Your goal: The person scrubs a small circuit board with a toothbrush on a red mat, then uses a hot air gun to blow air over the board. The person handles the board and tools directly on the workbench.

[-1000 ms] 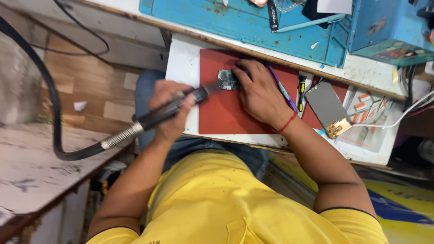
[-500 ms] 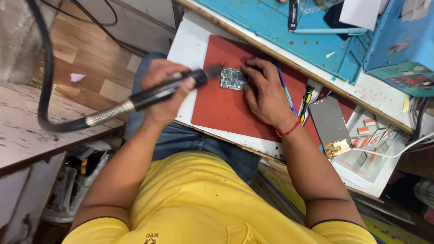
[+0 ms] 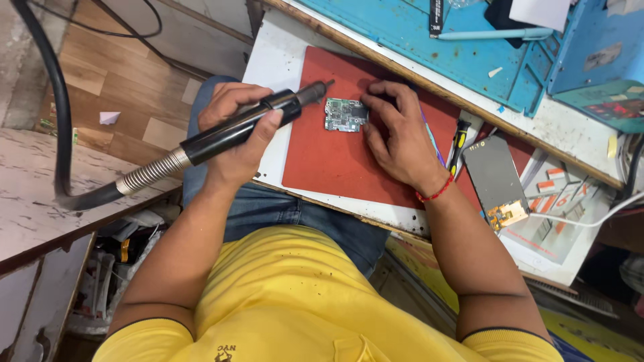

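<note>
Head view: hot-air rework on a small green circuit board (image 3: 345, 114).
Left hand (image 3: 236, 137) closed around black hot-air wand with ribbed metal hose (image 3: 231, 131), nozzle aimed at board lying on red rubber mat (image 3: 335, 157); right hand (image 3: 396, 134) loosely open, fingertips pinning board's right edge, seemingly to steady it.

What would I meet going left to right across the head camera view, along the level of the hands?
Black hose → left hand holding the hot-air wand → green circuit board → right hand → screwdriver → phone screen.
</note>
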